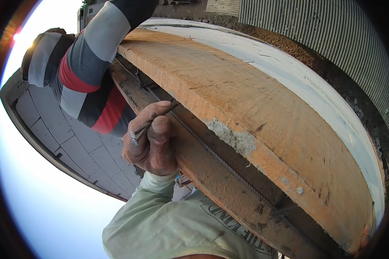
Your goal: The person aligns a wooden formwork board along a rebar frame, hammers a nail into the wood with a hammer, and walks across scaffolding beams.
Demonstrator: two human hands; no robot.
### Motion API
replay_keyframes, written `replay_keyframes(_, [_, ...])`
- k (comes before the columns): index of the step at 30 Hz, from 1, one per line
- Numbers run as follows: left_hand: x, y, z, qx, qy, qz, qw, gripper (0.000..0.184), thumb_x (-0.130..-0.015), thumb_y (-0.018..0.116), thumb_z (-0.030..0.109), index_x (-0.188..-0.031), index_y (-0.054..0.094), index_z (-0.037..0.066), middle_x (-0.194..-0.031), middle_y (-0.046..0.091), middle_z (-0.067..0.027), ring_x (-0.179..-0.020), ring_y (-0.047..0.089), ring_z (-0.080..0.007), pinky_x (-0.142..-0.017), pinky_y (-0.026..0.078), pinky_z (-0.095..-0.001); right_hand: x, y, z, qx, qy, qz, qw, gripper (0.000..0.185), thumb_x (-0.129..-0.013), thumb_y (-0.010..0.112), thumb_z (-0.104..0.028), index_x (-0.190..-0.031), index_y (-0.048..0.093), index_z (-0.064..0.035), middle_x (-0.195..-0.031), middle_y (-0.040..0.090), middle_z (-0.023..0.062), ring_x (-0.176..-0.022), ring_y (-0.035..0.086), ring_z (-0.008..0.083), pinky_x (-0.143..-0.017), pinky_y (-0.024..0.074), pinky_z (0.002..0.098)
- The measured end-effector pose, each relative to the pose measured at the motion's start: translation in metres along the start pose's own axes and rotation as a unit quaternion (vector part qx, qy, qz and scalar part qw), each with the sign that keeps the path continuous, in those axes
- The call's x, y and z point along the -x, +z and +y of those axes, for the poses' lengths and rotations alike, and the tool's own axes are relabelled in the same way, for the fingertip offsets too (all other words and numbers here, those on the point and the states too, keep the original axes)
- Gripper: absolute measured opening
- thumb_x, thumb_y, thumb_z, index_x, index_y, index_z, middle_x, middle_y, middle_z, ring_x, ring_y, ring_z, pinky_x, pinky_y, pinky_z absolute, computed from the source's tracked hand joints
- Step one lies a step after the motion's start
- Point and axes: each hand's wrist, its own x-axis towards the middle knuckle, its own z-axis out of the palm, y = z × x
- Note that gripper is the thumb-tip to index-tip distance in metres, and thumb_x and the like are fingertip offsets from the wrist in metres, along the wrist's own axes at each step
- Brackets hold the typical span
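Observation:
My left hand (150, 140) is closed, with nails (135, 137) pinched between its thumb and fingers. Their heads stick out on the palm side and their points reach toward the wooden board (246, 103). The hand is over a gap between this broad board and a second, narrower plank (207, 177). A ribbed steel bar (212, 151) runs along that gap, just beside my fingers. At the far right end of the broad board, fingertips of my right hand (365, 236) are curled on its edge; most of that hand is hidden.
Close by on the left is a co-worker in a striped shirt (90, 64), one arm reaching over the board's far end. Grey mortar (231, 136) sticks to the board's edge. A pale ledge (289, 73) lies beyond the board, and corrugated sheeting (320, 34) is lower down. Grey roof panels (69, 134) show at left.

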Motion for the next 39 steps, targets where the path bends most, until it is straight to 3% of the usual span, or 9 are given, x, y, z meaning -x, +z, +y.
replay_keyframes(13, [0.001,-0.001,-0.008,-0.030,0.010,0.000,0.999,0.023,-0.091,0.066,0.016,-0.097,0.069,-0.005,-0.092,0.072,-0.0127,-0.080,0.065,-0.0157,-0.075,0.049,-0.0264,0.006,0.001,-0.002,0.031,0.033,0.006,0.999,0.030,-0.100,0.053,-0.026,-0.089,0.060,0.0017,-0.079,0.060,0.0118,-0.065,0.059,0.0258,-0.056,0.0474,0.0357])
replay_keyframes(23, [-0.010,0.005,0.001,-0.032,0.062,-0.037,0.997,0.017,-0.088,0.068,0.008,-0.097,0.068,-0.006,-0.088,0.071,-0.0140,-0.071,0.062,-0.0157,-0.066,0.048,-0.0261,0.011,-0.001,0.008,-0.049,0.045,-0.013,0.998,0.031,-0.100,0.053,-0.028,-0.092,0.060,0.0011,-0.085,0.062,0.0104,-0.069,0.062,0.0250,-0.060,0.0527,0.0341])
replay_keyframes(25, [-0.012,0.007,0.001,-0.029,0.092,-0.035,0.995,0.017,-0.088,0.068,0.008,-0.097,0.068,-0.006,-0.087,0.071,-0.0134,-0.068,0.061,-0.0151,-0.064,0.047,-0.0256,0.009,-0.005,0.021,0.022,-0.059,-0.075,0.995,0.030,-0.099,0.053,-0.028,-0.091,0.060,0.0007,-0.084,0.064,0.0087,-0.070,0.063,0.0249,-0.061,0.0535,0.0345])
replay_keyframes(29, [-0.015,0.009,0.000,-0.039,0.102,-0.037,0.993,0.015,-0.087,0.069,0.007,-0.096,0.069,-0.005,-0.082,0.070,-0.0111,-0.064,0.059,-0.0140,-0.061,0.046,-0.0252,0.019,0.004,0.040,0.127,-0.140,-0.081,0.979,0.027,-0.099,0.053,-0.026,-0.091,0.062,-0.0012,-0.084,0.065,0.0089,-0.070,0.064,0.0249,-0.060,0.0536,0.0349])
replay_keyframes(30, [-0.015,0.009,-0.001,-0.034,0.112,-0.035,0.993,0.015,-0.087,0.069,0.007,-0.096,0.069,-0.004,-0.081,0.070,-0.0107,-0.064,0.059,-0.0142,-0.060,0.045,-0.0257,0.046,0.024,0.073,0.372,-0.245,0.052,0.894,0.026,-0.099,0.053,-0.025,-0.092,0.063,-0.0022,-0.085,0.064,0.0094,-0.070,0.064,0.0251,-0.061,0.0534,0.0356])
replay_keyframes(32, [-0.015,0.007,0.001,-0.039,0.102,-0.040,0.993,0.015,-0.087,0.069,0.007,-0.097,0.069,-0.004,-0.080,0.070,-0.0109,-0.063,0.059,-0.0148,-0.060,0.045,-0.0261,0.043,0.026,0.074,0.583,-0.324,0.186,0.722,0.026,-0.100,0.053,-0.025,-0.092,0.064,-0.0032,-0.085,0.064,0.0099,-0.070,0.064,0.0254,-0.061,0.0533,0.0364])
replay_keyframes(33, [-0.015,0.009,0.003,-0.044,0.091,-0.051,0.994,0.015,-0.086,0.070,0.007,-0.097,0.069,-0.003,-0.079,0.069,-0.0110,-0.063,0.059,-0.0154,-0.059,0.045,-0.0266,0.013,0.008,0.041,0.358,-0.265,0.057,0.893,0.025,-0.100,0.053,-0.025,-0.092,0.064,-0.0041,-0.087,0.064,0.0102,-0.070,0.064,0.0253,-0.060,0.0529,0.0353])
replay_keyframes(34, [-0.016,0.009,0.002,-0.042,0.091,-0.046,0.994,0.015,-0.086,0.070,0.007,-0.097,0.069,-0.003,-0.079,0.069,-0.0110,-0.063,0.059,-0.0154,-0.059,0.045,-0.0266,-0.004,-0.003,0.022,0.097,-0.182,-0.078,0.975,0.025,-0.100,0.053,-0.025,-0.091,0.065,-0.0051,-0.089,0.064,0.0105,-0.070,0.064,0.0251,-0.060,0.0526,0.0343])
replay_keyframes(39, [-0.014,0.009,0.005,-0.039,0.063,-0.057,0.996,0.015,-0.086,0.070,0.007,-0.098,0.069,-0.001,-0.079,0.069,-0.0109,-0.063,0.061,-0.0184,-0.062,0.046,-0.0285,0.012,0.016,0.056,0.104,-0.164,-0.011,0.981,0.026,-0.100,0.051,-0.025,-0.092,0.063,-0.0038,-0.086,0.063,0.0091,-0.069,0.063,0.0260,-0.059,0.0519,0.0338])
